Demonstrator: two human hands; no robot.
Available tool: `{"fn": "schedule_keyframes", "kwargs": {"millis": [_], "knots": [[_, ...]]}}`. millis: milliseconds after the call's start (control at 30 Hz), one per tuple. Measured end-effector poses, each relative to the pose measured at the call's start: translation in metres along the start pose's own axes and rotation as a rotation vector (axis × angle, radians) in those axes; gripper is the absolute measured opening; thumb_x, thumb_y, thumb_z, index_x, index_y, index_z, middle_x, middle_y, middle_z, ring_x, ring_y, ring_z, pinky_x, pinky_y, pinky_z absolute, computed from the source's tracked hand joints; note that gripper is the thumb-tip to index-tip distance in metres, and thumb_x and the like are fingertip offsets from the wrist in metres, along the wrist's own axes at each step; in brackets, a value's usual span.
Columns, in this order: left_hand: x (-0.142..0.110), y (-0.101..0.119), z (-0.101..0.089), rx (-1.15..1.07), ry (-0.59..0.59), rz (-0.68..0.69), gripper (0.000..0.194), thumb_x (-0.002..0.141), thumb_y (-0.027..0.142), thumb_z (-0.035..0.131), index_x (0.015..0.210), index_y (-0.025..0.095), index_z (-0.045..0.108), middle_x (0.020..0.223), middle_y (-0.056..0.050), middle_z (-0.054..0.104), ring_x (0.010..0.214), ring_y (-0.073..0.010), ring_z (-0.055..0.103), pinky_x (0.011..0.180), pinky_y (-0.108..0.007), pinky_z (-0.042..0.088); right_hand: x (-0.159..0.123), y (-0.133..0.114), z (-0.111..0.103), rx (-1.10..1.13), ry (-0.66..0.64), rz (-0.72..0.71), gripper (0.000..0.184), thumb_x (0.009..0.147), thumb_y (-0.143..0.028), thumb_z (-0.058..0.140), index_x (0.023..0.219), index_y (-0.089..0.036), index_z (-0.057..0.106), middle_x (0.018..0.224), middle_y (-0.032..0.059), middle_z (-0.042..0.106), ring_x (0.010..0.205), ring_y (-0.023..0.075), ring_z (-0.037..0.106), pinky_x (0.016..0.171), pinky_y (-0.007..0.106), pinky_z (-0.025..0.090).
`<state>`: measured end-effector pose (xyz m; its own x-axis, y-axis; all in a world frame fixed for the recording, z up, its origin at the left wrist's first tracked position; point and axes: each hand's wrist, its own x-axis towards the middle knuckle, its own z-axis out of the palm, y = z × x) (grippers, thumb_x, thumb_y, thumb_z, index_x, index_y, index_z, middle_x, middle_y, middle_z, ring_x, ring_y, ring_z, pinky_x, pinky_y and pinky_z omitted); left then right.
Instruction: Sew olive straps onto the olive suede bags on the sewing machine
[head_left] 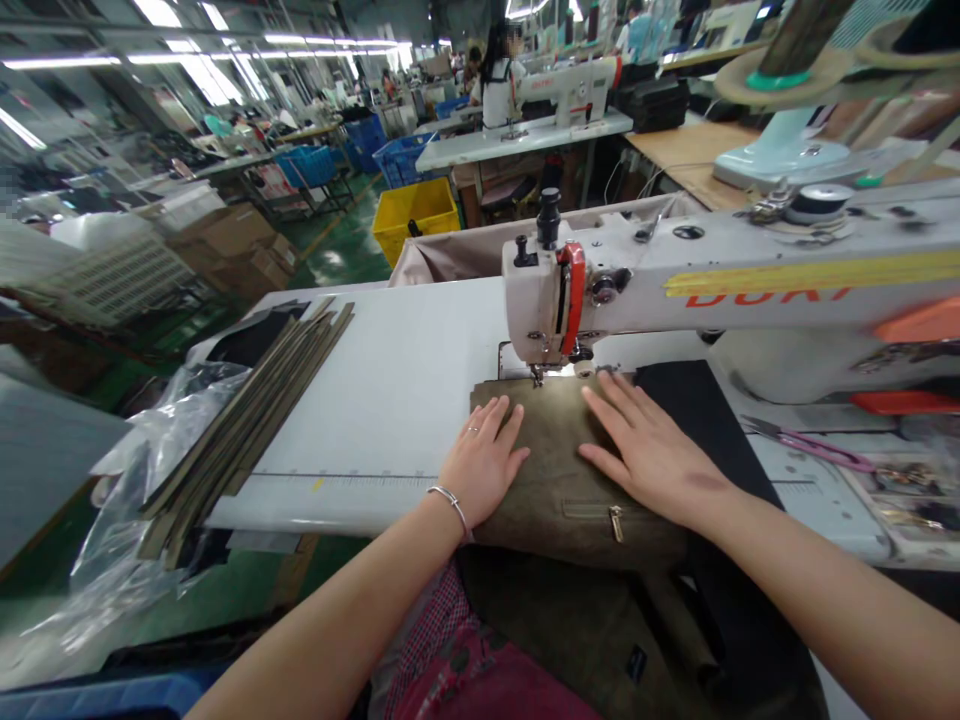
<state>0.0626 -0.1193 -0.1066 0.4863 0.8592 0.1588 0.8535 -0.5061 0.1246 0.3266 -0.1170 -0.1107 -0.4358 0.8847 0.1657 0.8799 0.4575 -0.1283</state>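
Note:
An olive-brown fabric piece (547, 450) with a short zipper (616, 522) lies on the sewing machine bed, its far edge under the presser foot (538, 376). My left hand (485, 460) rests flat on its left side, fingers stretched out. Spread over its right side is my right hand (652, 450), fingertips close to the foot of the sewing machine (555, 300). Neither hand grips anything. Black fabric (686, 400) shows beneath and to the right. The rest of the olive-brown cloth hangs over the front edge toward my lap.
A stack of long olive strips (255, 430) lies at the table's left end, beside clear plastic (142, 490). Pink-handled scissors (817, 447) and small metal parts (911, 480) are on the right. Beyond stand a yellow bin (416, 215) and another sewing machine (570, 90) near a person.

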Motion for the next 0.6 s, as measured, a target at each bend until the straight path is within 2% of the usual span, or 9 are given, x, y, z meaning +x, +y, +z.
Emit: {"fn": "schedule_keyframes", "kwargs": {"millis": [133, 267, 400, 600], "knots": [[0.008, 0.005, -0.002, -0.015, -0.027, 0.037, 0.055, 0.096, 0.038, 0.046, 0.145, 0.018, 0.034, 0.155, -0.013, 0.029, 0.145, -0.0261, 0.026, 0.119, -0.045, 0.028, -0.001, -0.014, 0.003, 0.008, -0.021, -0.091, 0.076, 0.09, -0.066, 0.037, 0.153, -0.025, 0.022, 0.159, 0.0073, 0.017, 0.146, 0.0294, 0.014, 0.117, 0.053, 0.018], [0.014, 0.012, -0.001, -0.041, -0.058, 0.145, 0.059, 0.096, 0.043, 0.044, 0.147, 0.018, 0.029, 0.157, -0.012, 0.025, 0.146, -0.0243, 0.022, 0.12, -0.044, 0.025, -0.014, 0.008, 0.001, -0.003, -0.024, -0.076, 0.076, 0.09, -0.064, 0.039, 0.153, -0.027, 0.019, 0.159, 0.0062, 0.017, 0.146, 0.0285, 0.014, 0.117, 0.052, 0.017], [0.026, 0.027, 0.007, -0.023, -0.041, 0.193, 0.06, 0.097, 0.047, 0.042, 0.147, 0.017, 0.029, 0.157, -0.013, 0.024, 0.147, -0.024, 0.021, 0.121, -0.042, 0.021, -0.032, 0.033, -0.002, -0.034, -0.033, -0.044, 0.077, 0.09, -0.063, 0.041, 0.154, -0.028, 0.016, 0.16, 0.0047, 0.013, 0.146, 0.0288, 0.012, 0.117, 0.052, 0.018], [0.037, 0.047, 0.014, -0.019, -0.024, 0.208, 0.059, 0.097, 0.046, 0.04, 0.147, 0.015, 0.03, 0.157, -0.013, 0.024, 0.147, -0.024, 0.019, 0.121, -0.042, 0.019, -0.046, 0.047, -0.002, -0.014, -0.018, -0.016, 0.077, 0.089, -0.061, 0.043, 0.154, -0.029, 0.017, 0.16, 0.0034, 0.015, 0.145, 0.0303, 0.015, 0.117, 0.053, 0.018]]}}
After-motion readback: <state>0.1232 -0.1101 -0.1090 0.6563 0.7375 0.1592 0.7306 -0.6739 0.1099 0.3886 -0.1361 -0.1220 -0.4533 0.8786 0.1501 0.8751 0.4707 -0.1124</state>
